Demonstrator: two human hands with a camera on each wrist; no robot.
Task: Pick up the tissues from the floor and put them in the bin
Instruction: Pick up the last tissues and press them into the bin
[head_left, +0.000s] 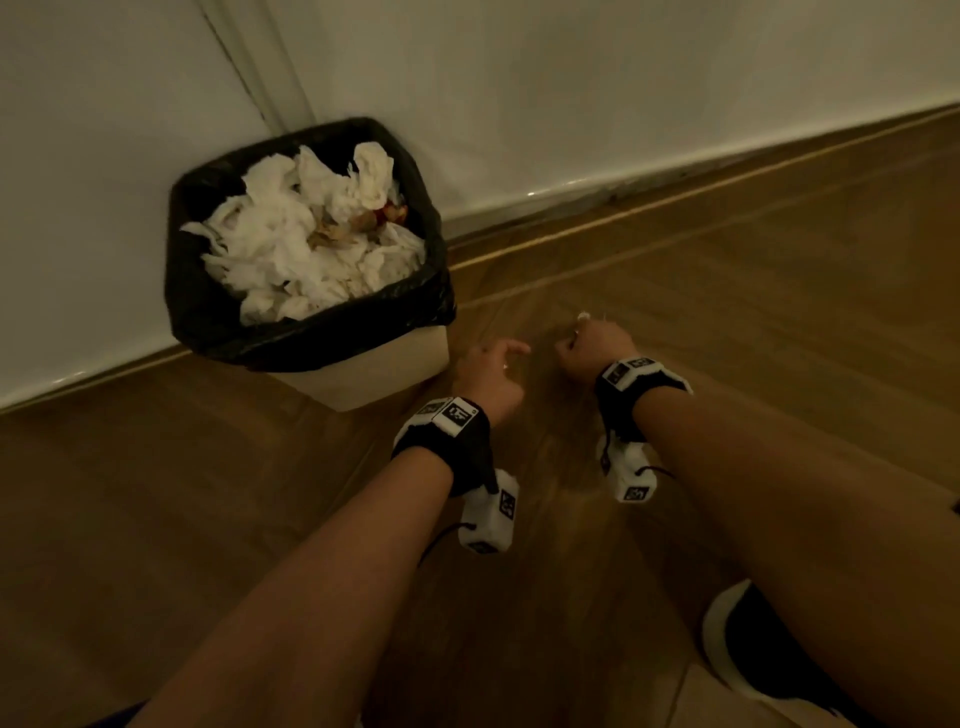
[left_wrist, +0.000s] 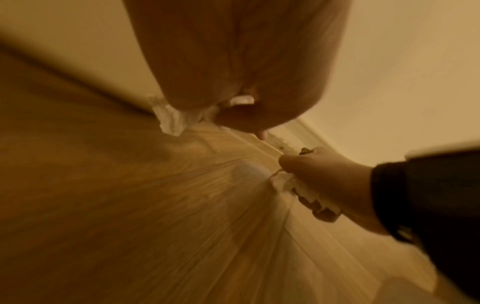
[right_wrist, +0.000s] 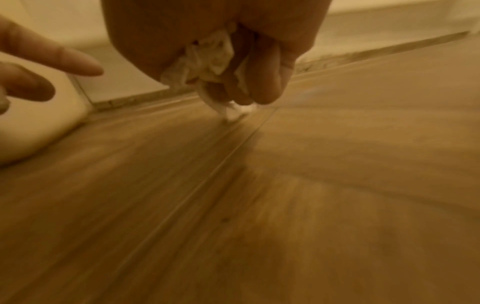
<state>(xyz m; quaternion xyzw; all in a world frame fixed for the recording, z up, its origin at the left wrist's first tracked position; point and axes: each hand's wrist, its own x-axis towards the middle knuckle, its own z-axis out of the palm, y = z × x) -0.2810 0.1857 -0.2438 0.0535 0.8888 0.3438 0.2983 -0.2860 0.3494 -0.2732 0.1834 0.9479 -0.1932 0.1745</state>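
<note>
The right hand (right_wrist: 215, 51) has its fingers (right_wrist: 262, 82) curled tight around a crumpled white tissue (right_wrist: 207, 59), wads of it bulging out between the knuckles and a twisted tail hanging down toward the wooden floor (right_wrist: 285, 195); the left wrist view shows the same fist from the side, with tissue squeezed out under the thumb. In the head view only a small white tuft shows past the knuckles of that fist, which is low over the boards, to the right of the bin. The left hand (head_left: 491, 374) is beside it, nearer the bin; two of its fingers (right_wrist: 64, 59) reach out straight in the right wrist view, while the left wrist view shows white tissue (left_wrist: 170, 119) poking out under the hand, so whether it is grasping that paper or is loose I cannot tell through the blur. Both wrists wear black straps with white marker blocks. The bin (head_left: 395, 364), a cream tub lined with a black bag (head_left: 208, 306), stands on the floor against the white wall (head_left: 623, 104), just left of the left hand, heaped to the rim with crumpled tissues (head_left: 291, 244) and some brownish scraps. A black and white shoe (head_left: 753, 649) shows at the lower right.
</note>
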